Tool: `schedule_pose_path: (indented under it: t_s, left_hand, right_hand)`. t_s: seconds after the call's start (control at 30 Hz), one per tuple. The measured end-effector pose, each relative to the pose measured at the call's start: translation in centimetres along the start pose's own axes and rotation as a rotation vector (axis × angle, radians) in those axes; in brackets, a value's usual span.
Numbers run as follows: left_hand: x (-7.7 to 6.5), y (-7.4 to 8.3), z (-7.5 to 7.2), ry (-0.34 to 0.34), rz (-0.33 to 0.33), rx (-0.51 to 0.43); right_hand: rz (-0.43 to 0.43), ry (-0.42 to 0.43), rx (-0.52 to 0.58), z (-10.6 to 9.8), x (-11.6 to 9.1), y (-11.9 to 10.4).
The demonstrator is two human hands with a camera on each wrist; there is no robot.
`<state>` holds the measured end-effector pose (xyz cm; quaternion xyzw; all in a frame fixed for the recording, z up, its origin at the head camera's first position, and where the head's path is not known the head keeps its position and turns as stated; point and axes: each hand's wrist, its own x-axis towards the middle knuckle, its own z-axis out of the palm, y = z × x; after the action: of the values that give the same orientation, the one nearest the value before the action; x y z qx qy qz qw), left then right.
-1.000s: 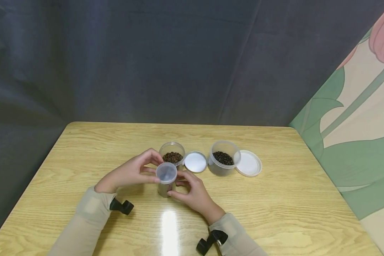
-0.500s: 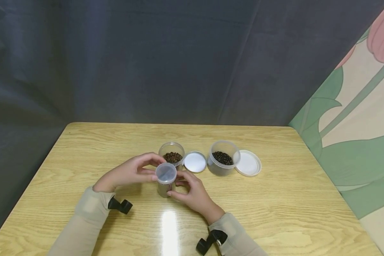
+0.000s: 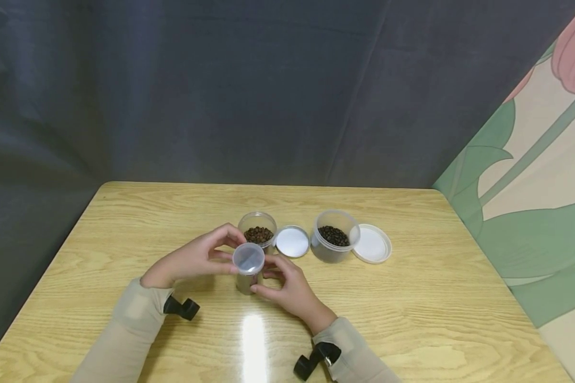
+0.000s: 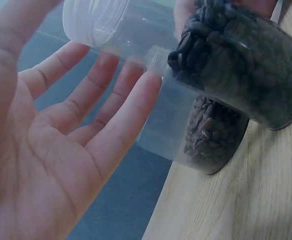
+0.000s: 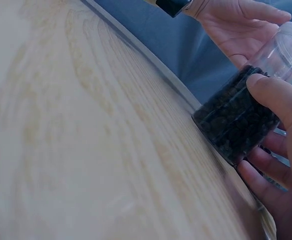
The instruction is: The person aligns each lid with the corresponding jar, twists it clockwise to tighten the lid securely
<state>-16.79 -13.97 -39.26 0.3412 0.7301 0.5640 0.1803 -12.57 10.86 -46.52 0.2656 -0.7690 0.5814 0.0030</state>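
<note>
A clear jar (image 3: 245, 284) partly filled with dark coffee beans (image 5: 230, 117) stands upright on the table in front of me. Its translucent lid (image 3: 248, 258) sits on top. My left hand (image 3: 206, 255) holds the lid's rim from the left, thumb at the near side and fingers at the far side. From the right, my right hand (image 3: 294, 290) grips the jar's body, its thumb across the front in the right wrist view. Just behind stands a second clear jar (image 3: 270, 246), without a lid, with browner beans (image 3: 259, 234) inside.
A silver-rimmed white lid (image 3: 293, 242) lies right of the rear jar. Beside it stands a translucent tub (image 3: 329, 256) of dark beans, with a white lid (image 3: 374, 244) at its right. The wooden table (image 3: 436, 298) ends at a dark curtain (image 3: 268, 96).
My left fingers shift slightly at the lid's rim. The right hand keeps its grip, and the jar stays in place.
</note>
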Motion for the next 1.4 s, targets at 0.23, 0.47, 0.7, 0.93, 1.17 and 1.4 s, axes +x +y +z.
schedule_pose_path:
  t_s: [0.23, 0.47, 0.7, 0.93, 1.17, 1.4]
  left_hand:
    - [0.1, 0.0, -0.1, -0.011, 0.02, -0.025]
    - [0.0, 0.2, 0.0, -0.04, 0.019, -0.045]
    - [-0.1, 0.2, 0.2, -0.05, -0.02, -0.025]
    - [0.0, -0.2, 0.3, -0.053, 0.036, -0.041]
    - [0.2, 0.1, 0.5, -0.034, 0.042, -0.037]
    - [0.1, 0.3, 0.6, -0.019, 0.023, -0.001]
  right_hand:
    - [0.01, -0.008, 0.01, -0.1, 0.0, 0.0]
    - [0.002, -0.065, 0.061, -0.9, -0.1, 0.5]
    - [0.002, -0.132, 0.108, -1.5, -0.1, 0.6]
    - [0.01, -0.13, 0.104, -1.6, -0.1, 0.7]
    - [-0.002, -0.123, 0.1, -1.5, -0.1, 0.6]
    - [-0.004, -0.122, 0.086, -1.5, -0.1, 0.6]
